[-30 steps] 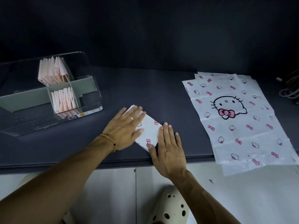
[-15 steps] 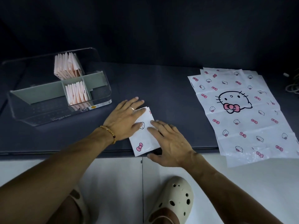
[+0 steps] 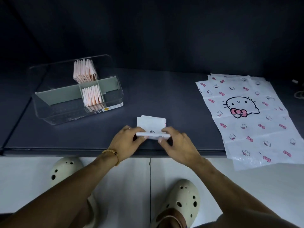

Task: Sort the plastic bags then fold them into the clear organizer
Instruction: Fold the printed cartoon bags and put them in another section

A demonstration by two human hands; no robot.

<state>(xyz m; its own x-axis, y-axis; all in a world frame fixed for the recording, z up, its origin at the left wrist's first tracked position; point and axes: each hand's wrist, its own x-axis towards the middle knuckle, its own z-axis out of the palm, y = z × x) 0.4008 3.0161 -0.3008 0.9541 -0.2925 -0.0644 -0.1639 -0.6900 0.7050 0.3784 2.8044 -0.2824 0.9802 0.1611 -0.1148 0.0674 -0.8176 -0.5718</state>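
Folded cat-print plastic bag (image 3: 151,125), white, lying near the worktop's (image 3: 164,96) front edge, about midway along. Near edge raised and turned over toward the back, likely another fold to shrink it to compartment size. Pinched at the left end of that fold by left hand (image 3: 126,142), at the right end by right hand (image 3: 178,146), fingers curled over the edge on both, probably to keep the crease straight. Back-left: clear organizer (image 3: 49,116) with grey dividers, two middle compartments holding upright pink folded bags (image 3: 92,97). Toward the right edge: stack of flat cat-print bags (image 3: 256,129), unfolded, front corner overhanging the front edge, seemingly awaiting folding.
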